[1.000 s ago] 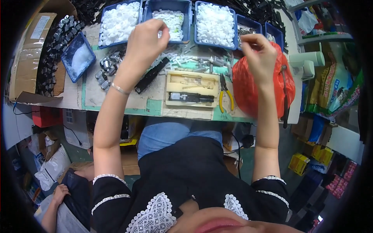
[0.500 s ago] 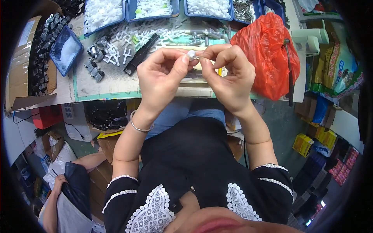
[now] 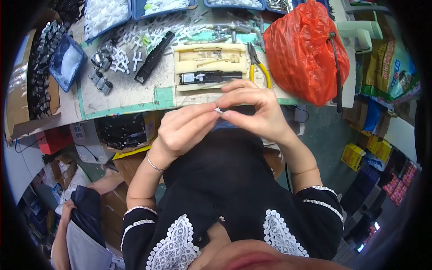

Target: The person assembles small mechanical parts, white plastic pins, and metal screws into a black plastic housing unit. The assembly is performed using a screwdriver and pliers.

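Observation:
My left hand (image 3: 186, 128) and my right hand (image 3: 254, 110) meet just off the table's near edge. A small white plastic part (image 3: 218, 110) is pinched between their fingertips; most of it is covered by the fingers. Beyond them lies a cream-coloured fixture block (image 3: 209, 67) with carved recesses. Its near recess holds a long black housing (image 3: 216, 77) with a grey and white piece at its left end. To the right of the block rest yellow-handled pliers (image 3: 258, 67), jaws pointing away from me.
Blue trays (image 3: 130, 15) of small white parts line the back. White cross-shaped pieces (image 3: 119, 58), metal clips (image 3: 101, 83) and a black strip (image 3: 154, 58) lie left. A red plastic bag (image 3: 306, 54) stands right. Another person's hand (image 3: 68, 208) shows lower left.
Both hands have come down toward me from over the fixture block, still pinching a small white part. The block, black housing and pliers now show fully.

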`<state>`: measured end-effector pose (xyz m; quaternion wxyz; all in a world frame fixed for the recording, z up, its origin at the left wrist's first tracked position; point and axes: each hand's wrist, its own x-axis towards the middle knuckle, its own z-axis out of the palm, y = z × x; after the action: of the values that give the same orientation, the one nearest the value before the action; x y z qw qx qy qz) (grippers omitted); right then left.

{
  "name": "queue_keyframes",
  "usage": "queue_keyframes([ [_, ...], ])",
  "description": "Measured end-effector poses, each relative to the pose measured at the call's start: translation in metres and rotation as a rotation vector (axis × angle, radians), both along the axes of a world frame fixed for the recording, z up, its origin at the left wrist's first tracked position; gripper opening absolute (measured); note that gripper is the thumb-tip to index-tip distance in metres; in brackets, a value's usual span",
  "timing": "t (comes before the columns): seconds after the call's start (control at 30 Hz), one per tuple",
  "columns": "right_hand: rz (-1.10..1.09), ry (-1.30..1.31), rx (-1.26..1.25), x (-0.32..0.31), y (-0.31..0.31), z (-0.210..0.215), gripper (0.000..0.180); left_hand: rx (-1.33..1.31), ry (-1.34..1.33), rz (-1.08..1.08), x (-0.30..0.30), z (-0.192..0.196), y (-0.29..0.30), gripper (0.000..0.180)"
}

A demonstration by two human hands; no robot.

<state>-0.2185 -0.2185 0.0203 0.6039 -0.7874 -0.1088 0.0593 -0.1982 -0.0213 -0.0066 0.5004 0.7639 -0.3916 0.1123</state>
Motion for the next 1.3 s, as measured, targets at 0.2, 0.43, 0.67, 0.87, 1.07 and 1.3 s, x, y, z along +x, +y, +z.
queue_keyframes([
  [0.2,-0.026,-0.411,-0.53,0.006,0.016,-0.013,0.012,0.168,-0.206,0.067,-0.001,-0.017,0.003,0.021],
  [0.43,-0.098,-0.602,-0.684,0.029,0.016,-0.047,0.014,0.249,-0.169,0.266,0.003,-0.034,-0.008,0.02],
  [0.67,-0.044,-0.597,-0.725,0.034,0.009,-0.044,0.011,0.374,-0.205,0.269,-0.003,-0.044,-0.011,0.03],
  [0.87,0.06,-0.578,-0.781,0.041,0.01,-0.035,0.01,0.414,-0.186,0.288,-0.003,-0.048,-0.016,0.034],
  [1.07,0.11,-0.52,-0.847,0.039,0.013,-0.027,0.012,0.455,-0.178,0.396,-0.015,-0.061,-0.025,0.034],
  [1.3,0.114,-0.588,-0.995,0.034,0.02,-0.019,0.009,0.486,-0.137,0.413,-0.013,-0.047,-0.028,0.034],
])
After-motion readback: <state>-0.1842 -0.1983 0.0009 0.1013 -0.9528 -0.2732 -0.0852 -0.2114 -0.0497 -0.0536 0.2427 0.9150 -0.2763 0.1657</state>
